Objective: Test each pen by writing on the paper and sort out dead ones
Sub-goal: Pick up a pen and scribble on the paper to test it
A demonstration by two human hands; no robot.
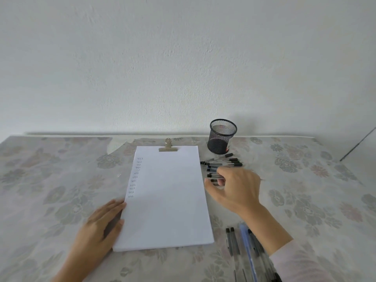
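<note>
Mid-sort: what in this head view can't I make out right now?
Head view:
right hand: blurred over the pen pile; whether it grips a pen is unclear.
near pens: lower ends cut off by the bottom edge and hidden by the sleeve.
writing on the paper: too small to read.

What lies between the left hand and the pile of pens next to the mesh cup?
Only the white paper, held by a clip at its top, lies between the left hand and the pile of pens, as the head view shows.
</note>
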